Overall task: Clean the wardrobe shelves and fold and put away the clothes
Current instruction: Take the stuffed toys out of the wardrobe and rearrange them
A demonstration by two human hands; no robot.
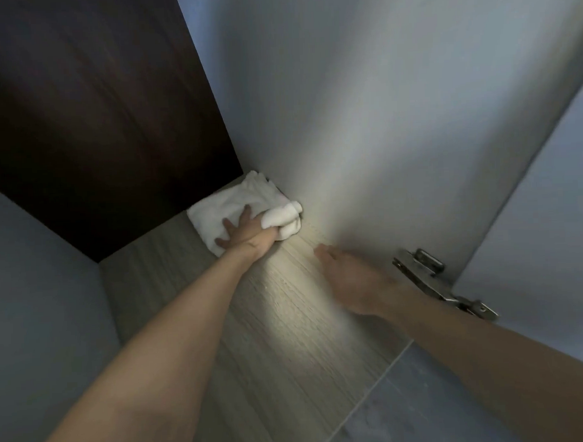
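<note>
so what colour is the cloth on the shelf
The cloth is white, seen in the head view.

A metal hinge (pixel 443 282) is fixed to the pale grey side panel (pixel 362 117) near the front right corner of the shelf (pixel 288 321) and joins it to an open pale door (pixel 551 226). A dark brown wood-grain panel (pixel 95 129) stands along the shelf's back edge. Grey floor (pixel 408 403) shows below its front edge.

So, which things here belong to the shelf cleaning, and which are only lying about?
For the job: white cloth, left hand pressing it, wooden shelf.
Just there: metal hinge, dark back panel, right hand holding nothing.
</note>
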